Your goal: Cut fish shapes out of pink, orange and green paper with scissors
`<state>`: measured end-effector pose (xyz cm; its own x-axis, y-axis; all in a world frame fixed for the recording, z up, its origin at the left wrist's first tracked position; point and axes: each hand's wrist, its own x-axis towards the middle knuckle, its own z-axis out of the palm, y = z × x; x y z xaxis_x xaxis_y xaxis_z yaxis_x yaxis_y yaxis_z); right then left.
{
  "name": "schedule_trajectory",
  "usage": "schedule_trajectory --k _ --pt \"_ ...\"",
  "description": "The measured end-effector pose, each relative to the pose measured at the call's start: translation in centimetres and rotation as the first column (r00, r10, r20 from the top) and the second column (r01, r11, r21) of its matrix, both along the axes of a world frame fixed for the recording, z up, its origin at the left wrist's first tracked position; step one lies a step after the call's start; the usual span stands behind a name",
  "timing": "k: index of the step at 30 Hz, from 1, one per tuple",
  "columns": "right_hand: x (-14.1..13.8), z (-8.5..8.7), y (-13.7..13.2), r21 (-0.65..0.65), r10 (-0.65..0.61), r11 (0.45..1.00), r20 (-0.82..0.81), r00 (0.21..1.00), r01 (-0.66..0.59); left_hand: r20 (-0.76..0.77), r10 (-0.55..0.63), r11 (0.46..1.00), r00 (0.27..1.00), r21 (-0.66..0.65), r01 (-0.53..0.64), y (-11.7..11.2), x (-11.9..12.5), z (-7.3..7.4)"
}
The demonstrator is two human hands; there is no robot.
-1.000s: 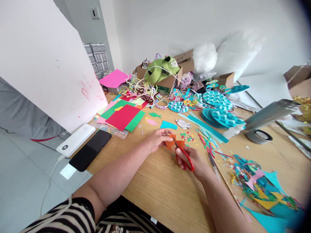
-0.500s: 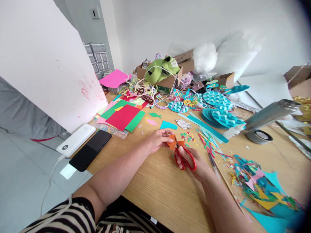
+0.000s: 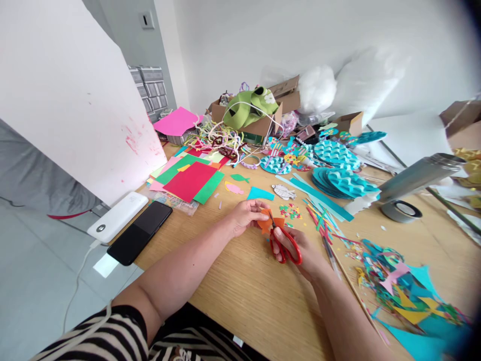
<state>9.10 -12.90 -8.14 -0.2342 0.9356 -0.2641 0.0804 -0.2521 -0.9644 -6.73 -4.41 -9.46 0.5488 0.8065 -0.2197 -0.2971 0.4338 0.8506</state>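
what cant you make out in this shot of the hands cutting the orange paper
Head view only:
- Orange paper: its cut shape is unclear; the left hand and scissors cover parts of it.
- Scissors: the blades are too small to tell open from closed.
- Right hand: its fingers are hidden in the red handles.
- Scrap pile: the dark lens edge blurs its right side.

Matt orange paper (image 3: 267, 221), scissors (image 3: 285, 244) with glossy red plastic handles, a surface (image 3: 248, 291) of pale wood with fine grain, a brushed metal flask (image 3: 419, 176), a glossy black phone (image 3: 140, 232).
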Motion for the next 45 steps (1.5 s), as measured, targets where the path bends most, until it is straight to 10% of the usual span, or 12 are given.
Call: schedule_trajectory --k 45 --pt "-0.05 0.0 -0.11 0.021 -0.008 1.0 0.049 0.999 0.007 -0.002 0.011 1.0 1.0 -0.011 -0.011 -0.04 0.0 0.06"
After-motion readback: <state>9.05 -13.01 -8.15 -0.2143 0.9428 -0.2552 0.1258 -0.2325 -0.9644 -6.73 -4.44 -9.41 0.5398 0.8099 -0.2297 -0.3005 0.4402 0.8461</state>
